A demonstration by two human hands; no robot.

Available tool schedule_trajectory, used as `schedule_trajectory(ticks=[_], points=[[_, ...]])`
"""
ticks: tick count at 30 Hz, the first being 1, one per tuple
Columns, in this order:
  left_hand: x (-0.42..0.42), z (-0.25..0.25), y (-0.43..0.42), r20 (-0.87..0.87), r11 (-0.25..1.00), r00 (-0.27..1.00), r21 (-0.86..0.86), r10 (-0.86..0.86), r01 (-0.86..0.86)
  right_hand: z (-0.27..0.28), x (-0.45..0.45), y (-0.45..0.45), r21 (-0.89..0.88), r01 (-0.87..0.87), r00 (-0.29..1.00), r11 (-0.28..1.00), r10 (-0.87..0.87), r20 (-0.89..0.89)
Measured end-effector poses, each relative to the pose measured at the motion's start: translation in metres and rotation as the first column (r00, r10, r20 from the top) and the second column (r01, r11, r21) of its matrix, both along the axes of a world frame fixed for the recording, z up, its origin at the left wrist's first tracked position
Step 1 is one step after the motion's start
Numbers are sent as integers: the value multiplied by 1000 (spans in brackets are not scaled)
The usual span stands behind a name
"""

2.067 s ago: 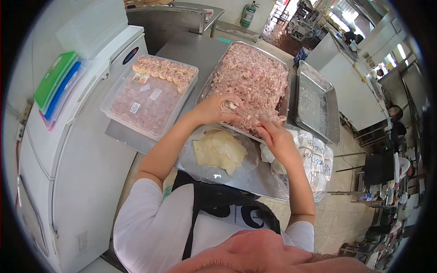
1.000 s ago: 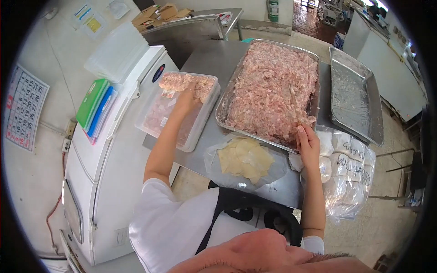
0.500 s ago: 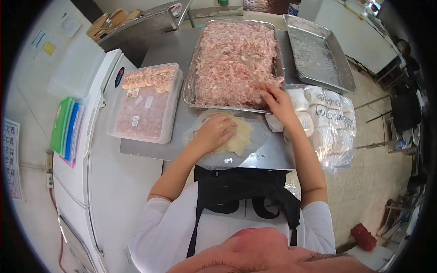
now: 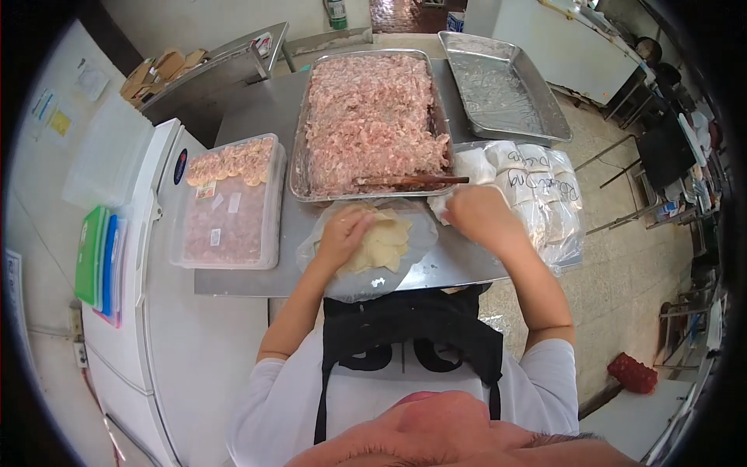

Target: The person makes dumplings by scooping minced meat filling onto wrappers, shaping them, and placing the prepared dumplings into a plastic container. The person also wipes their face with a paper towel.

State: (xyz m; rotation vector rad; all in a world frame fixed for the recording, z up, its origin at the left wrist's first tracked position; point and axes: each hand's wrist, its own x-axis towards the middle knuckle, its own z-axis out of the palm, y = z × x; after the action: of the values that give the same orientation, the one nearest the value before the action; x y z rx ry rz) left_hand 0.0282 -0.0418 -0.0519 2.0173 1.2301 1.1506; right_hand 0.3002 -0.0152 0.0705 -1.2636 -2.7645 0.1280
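My left hand [image 4: 347, 233] lies at the left edge of a pile of thin pale yellow wrappers [image 4: 383, 244], its fingers bent together over them; whether it pinches one is hidden. The wrappers rest on clear plastic. Beside the front right corner of the big tray, my right hand [image 4: 476, 212] is closed at a white crumpled cloth [image 4: 440, 206], but its fingertips are too small to make out. A flat wooden stick [image 4: 420, 180] lies across the front of the ground meat [image 4: 369, 117] in the metal tray [image 4: 300, 187], apart from my hand.
On the left stands a plastic container [image 4: 272, 226] with filled dumplings in rows at its far end. A second metal tray [image 4: 548, 117] is at the back right. Bagged white packages [image 4: 537, 198] lie at the right. A white freezer [image 4: 194, 342] borders the table.
My left hand went from the meat to the container, then to the wrappers. The stick, earlier in my right hand, now lies on the meat; my right hand has moved to the cloth.
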Motion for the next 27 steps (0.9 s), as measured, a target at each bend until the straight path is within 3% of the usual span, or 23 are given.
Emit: schedule_trajectory(ticks=[2,3,5,6,8,9,11,12,14,15,16,18,19,21,22,23,24,25,26,27], points=[[-6,12,0,-16,997,998,54,56,-55,-25,1,-10,45,213,939,976,-217,268],[-8,7,2,-15,997,998,58,53,-52,-43,2,-8,49,216,938,975,-221,267],[-12,-10,7,-40,1000,999,7,29,-29,-75,4,-2,318,111,984,942,-150,99],[-11,-12,6,-40,999,999,13,30,-29,-69,8,-5,324,111,984,940,-150,98],[-8,-16,2,-54,991,998,130,30,-22,-47,17,-17,148,156,984,977,-142,-106],[-7,-18,1,-55,992,998,126,27,-20,-40,24,-21,143,159,984,977,-144,-107],[-4,-23,0,-2,989,996,117,89,-88,-30,41,-28,-331,207,754,921,-366,-546],[-3,-24,1,-4,990,997,118,81,-80,-28,46,-31,-330,214,750,919,-371,-547],[0,-24,3,-70,983,993,160,98,-86,-26,55,-37,-499,-42,430,866,-435,-791],[0,-25,4,-73,984,993,160,91,-79,-25,58,-40,-549,-140,334,824,-483,-809],[1,-25,4,-80,983,990,153,114,-101,-15,56,-46,-550,-138,329,824,-486,-810],[2,-24,1,-92,983,987,141,133,-120,20,46,-68,-468,-273,187,841,-430,-883],[3,-18,0,-96,981,986,152,139,-123,44,39,-84,-412,-259,166,873,-380,-910],[2,-19,0,-99,985,987,133,124,-110,66,35,-104,-169,-317,221,933,-101,-970],[2,-25,6,-228,956,964,286,138,-70,74,33,-110,-122,-443,264,888,0,-965],[2,-30,3,-150,974,978,193,146,-115,67,31,-91,20,-840,105,542,199,-974],[8,-17,-2,-71,983,984,96,164,-157,79,2,-91,237,-886,-167,399,202,-965],[9,-15,-3,-83,981,982,110,172,-162,91,-25,-92,454,-855,-425,250,163,-891],[11,-17,-2,-79,980,982,112,171,-162,93,-25,-97,451,-857,-422,249,165,-892],[12,-17,-1,-74,982,985,119,158,-149,94,-27,-104,411,-845,-417,342,60,-907]])
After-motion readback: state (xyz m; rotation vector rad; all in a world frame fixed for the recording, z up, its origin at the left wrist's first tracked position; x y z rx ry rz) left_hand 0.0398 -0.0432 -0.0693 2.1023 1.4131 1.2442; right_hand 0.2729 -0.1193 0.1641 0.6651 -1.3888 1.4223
